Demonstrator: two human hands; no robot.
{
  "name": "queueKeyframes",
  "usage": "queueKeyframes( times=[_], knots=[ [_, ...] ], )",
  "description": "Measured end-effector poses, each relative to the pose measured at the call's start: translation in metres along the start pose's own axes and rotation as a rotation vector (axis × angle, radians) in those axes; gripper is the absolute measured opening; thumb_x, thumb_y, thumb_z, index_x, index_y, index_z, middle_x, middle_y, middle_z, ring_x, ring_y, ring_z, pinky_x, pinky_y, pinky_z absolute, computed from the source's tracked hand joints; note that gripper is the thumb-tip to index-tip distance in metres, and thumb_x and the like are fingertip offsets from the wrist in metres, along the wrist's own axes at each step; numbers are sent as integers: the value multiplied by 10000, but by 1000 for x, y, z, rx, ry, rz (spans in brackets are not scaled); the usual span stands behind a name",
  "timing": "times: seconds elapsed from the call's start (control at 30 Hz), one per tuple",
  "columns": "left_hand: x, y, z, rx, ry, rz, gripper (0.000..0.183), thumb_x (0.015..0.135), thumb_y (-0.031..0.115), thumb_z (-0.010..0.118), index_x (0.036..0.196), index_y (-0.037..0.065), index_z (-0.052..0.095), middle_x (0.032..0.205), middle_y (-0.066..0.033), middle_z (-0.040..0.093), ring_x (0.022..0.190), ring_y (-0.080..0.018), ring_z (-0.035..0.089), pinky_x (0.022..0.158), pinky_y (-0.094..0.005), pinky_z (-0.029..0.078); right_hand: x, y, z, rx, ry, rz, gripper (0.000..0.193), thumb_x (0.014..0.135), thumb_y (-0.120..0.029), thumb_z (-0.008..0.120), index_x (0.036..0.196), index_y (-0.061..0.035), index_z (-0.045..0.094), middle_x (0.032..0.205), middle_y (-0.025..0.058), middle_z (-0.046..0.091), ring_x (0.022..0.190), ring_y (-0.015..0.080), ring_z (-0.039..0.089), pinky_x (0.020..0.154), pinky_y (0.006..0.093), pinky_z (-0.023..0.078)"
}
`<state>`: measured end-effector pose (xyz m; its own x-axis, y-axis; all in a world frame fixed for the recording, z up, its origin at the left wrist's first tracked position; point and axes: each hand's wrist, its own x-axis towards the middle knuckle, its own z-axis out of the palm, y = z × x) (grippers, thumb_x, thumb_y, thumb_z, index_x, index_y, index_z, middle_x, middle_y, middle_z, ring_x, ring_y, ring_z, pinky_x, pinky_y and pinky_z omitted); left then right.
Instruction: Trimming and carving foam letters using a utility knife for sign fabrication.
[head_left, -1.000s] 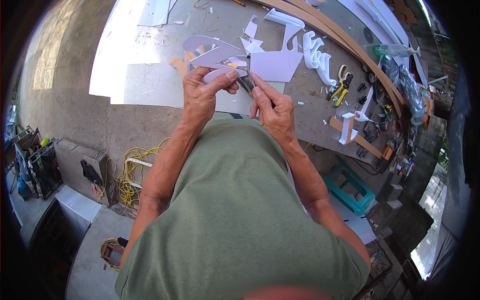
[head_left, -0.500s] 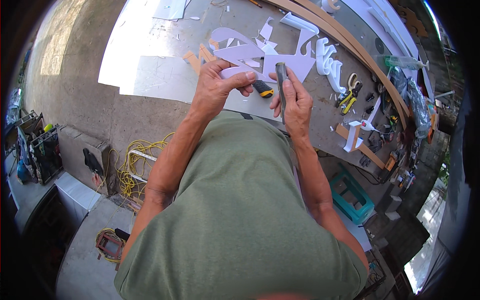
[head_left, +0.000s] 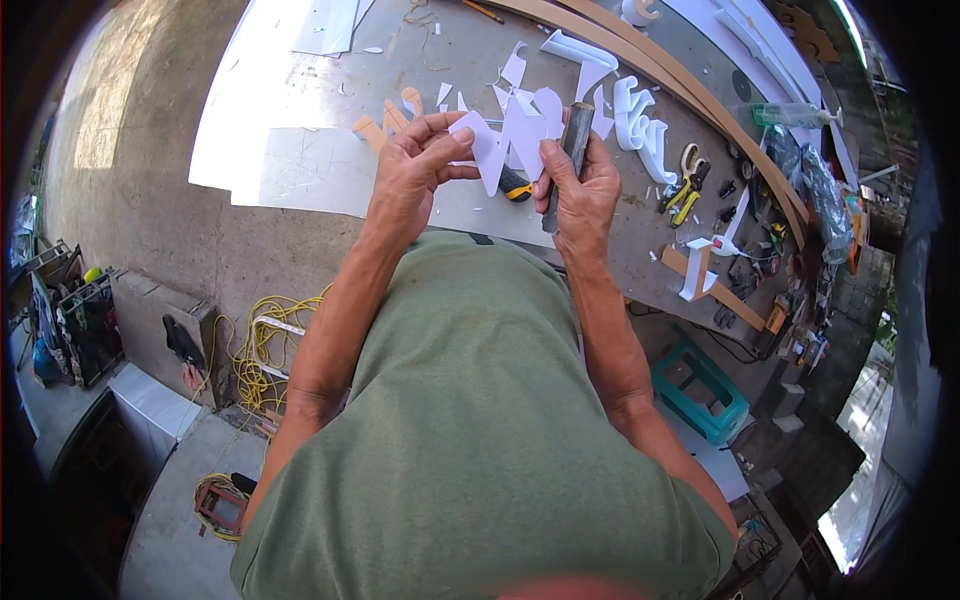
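Observation:
A white zigzag cut-out (head_left: pixel 487 158), of flat sheet, is raised over the table between both hands. My left hand (head_left: pixel 418 175) pinches its left end between thumb and fingers. In my right hand (head_left: pixel 582 195) is a dark grey flat bar (head_left: pixel 577 135), held upright; its kind is hard to tell. The right thumb also lies against the cut-out's right side. Just below the cut-out, a black and yellow tool handle (head_left: pixel 516 188) rests on the table, its other end hidden. White scraps (head_left: pixel 514 66) lie behind the cut-out.
On the table (head_left: pixel 300 165), brown letter-like pieces (head_left: pixel 369 131) lie left, folded white strips (head_left: pixel 640 130) right. Farther right are yellow-black pliers (head_left: pixel 686 195), a glue gun (head_left: pixel 722 245) and long brown strips (head_left: pixel 700 100). A green stool (head_left: pixel 700 390) and yellow rope (head_left: pixel 255 350) are below.
The white cut-out has been turned and now spans both hands, its pointed part hanging down. My right hand has shifted slightly, with the bar more tilted.

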<state>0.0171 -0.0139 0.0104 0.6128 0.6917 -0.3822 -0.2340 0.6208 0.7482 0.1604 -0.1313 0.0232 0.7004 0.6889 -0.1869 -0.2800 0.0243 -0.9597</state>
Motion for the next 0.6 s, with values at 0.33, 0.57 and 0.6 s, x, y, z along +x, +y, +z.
queueKeyframes(
  times=[0.33,0.57,0.6],
  knots=[
    [2,-3,1,98,22,107,278,829,138,811,1016,-38,706,881,-111,705,750,-164,671,624,-286,563,-13,-15,0,-69,-127,65,389,972,-168,644,1269,48,519,991,113,616,559,89,597,385,202,412],
    [-6,10,-1,403,-75,73,332,764,216,871,979,2,736,819,-99,706,640,-130,638,552,-260,514,-1,-22,-6,-211,-121,-12,456,937,-197,700,1291,25,518,998,124,644,560,67,582,389,193,409],
    [-5,11,-3,401,-73,73,332,764,216,871,979,2,736,819,-99,706,640,-130,638,552,-260,514,4,-21,-8,-213,-123,-10,456,937,-197,700,1291,25,518,998,124,644,560,67,582,389,193,409]
  ],
)
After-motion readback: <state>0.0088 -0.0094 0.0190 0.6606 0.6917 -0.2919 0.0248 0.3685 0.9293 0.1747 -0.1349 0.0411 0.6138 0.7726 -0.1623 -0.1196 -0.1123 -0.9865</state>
